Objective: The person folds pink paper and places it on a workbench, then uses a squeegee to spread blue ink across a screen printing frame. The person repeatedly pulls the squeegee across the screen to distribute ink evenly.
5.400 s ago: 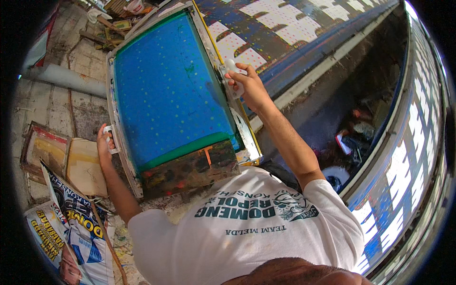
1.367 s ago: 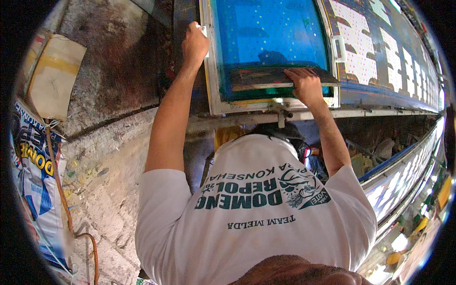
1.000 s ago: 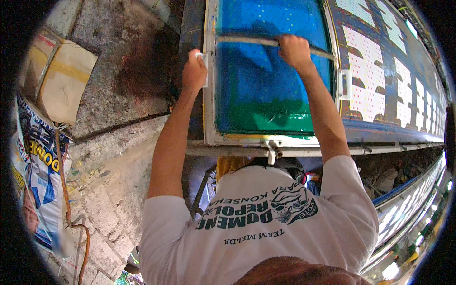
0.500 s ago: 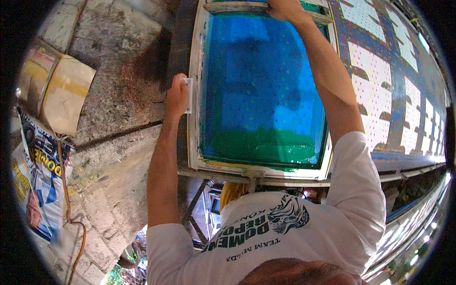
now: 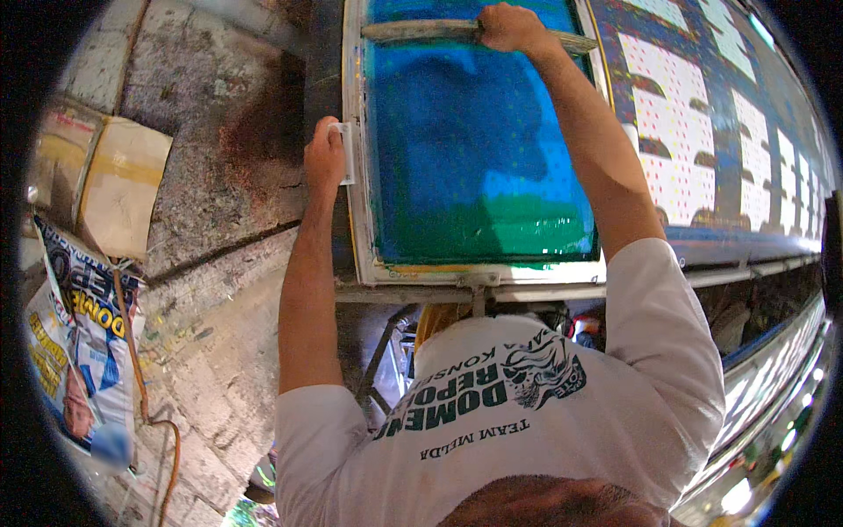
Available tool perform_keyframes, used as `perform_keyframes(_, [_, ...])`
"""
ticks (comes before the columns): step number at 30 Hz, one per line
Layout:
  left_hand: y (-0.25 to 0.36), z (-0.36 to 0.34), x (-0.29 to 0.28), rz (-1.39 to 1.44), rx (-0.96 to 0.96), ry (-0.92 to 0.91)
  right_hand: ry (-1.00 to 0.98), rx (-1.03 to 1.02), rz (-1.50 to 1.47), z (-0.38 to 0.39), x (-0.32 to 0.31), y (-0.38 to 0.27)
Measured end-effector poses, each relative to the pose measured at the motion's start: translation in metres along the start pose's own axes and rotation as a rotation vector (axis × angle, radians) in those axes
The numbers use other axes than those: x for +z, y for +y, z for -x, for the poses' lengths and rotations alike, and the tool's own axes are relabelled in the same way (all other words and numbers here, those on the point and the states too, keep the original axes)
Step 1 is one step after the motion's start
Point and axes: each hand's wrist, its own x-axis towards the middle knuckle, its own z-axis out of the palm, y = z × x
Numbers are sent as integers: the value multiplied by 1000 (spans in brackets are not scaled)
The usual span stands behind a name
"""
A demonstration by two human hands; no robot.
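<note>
A printing screen [image 5: 492, 275] with a pale frame and blue mesh [image 5: 465, 158] lies on the long table. My left hand [image 5: 325, 160] is closed around a white handle [image 5: 348, 154] fixed to the screen's left side. Toward the far end, my right hand [image 5: 511, 28] grips the right half of a wooden-handled squeegee [image 5: 420, 32] that spans the mesh crosswise. The squeegee's lower edge is hard to make out. Green ink [image 5: 553, 230] covers the near end of the mesh, and a dark shadow falls across its middle.
Right of the screen, white dotted pieces [image 5: 672, 140] lie in rows on the dark tabletop. A metal rail [image 5: 733, 274] runs along the near edge. On the left stand a cardboard box [image 5: 132, 189] and a printed banner [image 5: 92, 342], with an orange cord [image 5: 176, 443] on the floor.
My right hand has drawn the squeegee along the mesh toward me, away from the far end of the frame. The left hand keeps its hold on the handle. The view has shifted slightly.
</note>
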Motion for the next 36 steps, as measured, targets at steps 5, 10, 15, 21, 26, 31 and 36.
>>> perform_keyframes(5, [17,0,-6,-14,-50,-48,-84,4,62,100,4,-41])
perform_keyframes(10, [19,1,-8,-57,-87,-76,17,-47,24,218,14,-88])
perform_keyframes(15, [14,-4,-3,18,-19,-42,-74,-17,39,319,23,-133])
perform_keyframes(21, [12,2,-2,-56,127,39,24,-16,29,362,29,-153])
perform_keyframes(26, [17,5,-5,-90,132,12,0,-42,118,345,22,-139])
perform_keyframes(31, [23,8,-10,-161,97,-69,-40,-20,71,354,21,-143])
perform_keyframes(36, [29,-7,-10,-172,-62,-237,-30,-42,77,381,22,-160])
